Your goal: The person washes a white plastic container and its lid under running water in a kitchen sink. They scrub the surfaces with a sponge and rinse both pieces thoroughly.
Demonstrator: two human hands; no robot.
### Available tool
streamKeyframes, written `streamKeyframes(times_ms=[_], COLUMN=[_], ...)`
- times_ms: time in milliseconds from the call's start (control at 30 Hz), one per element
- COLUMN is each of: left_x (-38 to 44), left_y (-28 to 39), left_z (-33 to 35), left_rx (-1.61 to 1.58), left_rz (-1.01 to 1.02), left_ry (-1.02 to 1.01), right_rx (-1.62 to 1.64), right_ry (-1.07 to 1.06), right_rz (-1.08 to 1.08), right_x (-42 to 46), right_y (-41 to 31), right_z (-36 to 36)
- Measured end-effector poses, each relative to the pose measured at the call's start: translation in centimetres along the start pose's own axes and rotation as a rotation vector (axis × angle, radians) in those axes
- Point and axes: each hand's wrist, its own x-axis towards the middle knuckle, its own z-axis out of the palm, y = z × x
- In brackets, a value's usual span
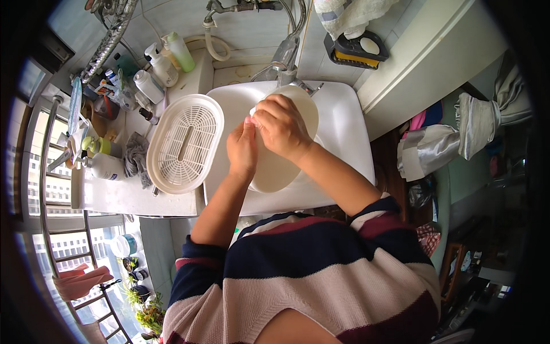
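Both hands meet above a white plastic basin (279, 174) that rests tilted in the white sink (343, 129). My right hand (281, 124) has its fingers curled around a small white thing (252, 111), mostly hidden and too small to name. My left hand (243, 148) touches it from the side, thumb up against the right fingertips; whether it grips anything is hidden. Behind the hands stands a chrome faucet (285, 56), with its spout over the basin. An oval white plastic strainer basket (152, 172) lies on the counter left of the sink.
Pump bottles (163, 66), a green bottle (181, 51) and a grey cloth (136, 157) crowd the left counter (103, 198). A black soap holder (356, 49) hangs on the wall beneath a white towel (352, 17). A white door edge (429, 64) is at the right.
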Motion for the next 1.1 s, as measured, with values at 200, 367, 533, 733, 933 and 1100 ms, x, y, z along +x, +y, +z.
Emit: streamKeyframes(times_ms=[200, 367, 533, 733, 933, 1100], left_x=[-0.2, 0.7, -0.6, 0.0, -0.6, -0.1], left_y=[2.0, 0.1, 2.2, 1.1, 1.8, 0.1], left_z=[-1.2, -0.5, -1.6, -2.4, -1.9, -2.1], left_rx=[0.107, -0.049, -0.068, -0.205, -0.132, -0.076], left_rz=[-0.135, -0.034, -0.187, -0.168, -0.275, -0.114], left_ry=[-0.045, 0.015, -0.041, -0.023, -0.052, -0.043], right_rx=[-0.096, 0.085, -0.003, 0.059, -0.201, -0.058], right_ry=[0.018, 0.042, 0.103, 0.307, 0.338, 0.362], right_rz=[0.317, 0.011, 0.268, 0.516, 0.567, 0.69], right_x=[0.2, 0.3, 1.2, -0.9, -3.5, -4.3], right_y=[6.6, -0.1, 5.2, 7.2, 7.5, 7.3], right_z=[-0.7, 1.7, 0.2, -3.4, -3.9, -1.4])
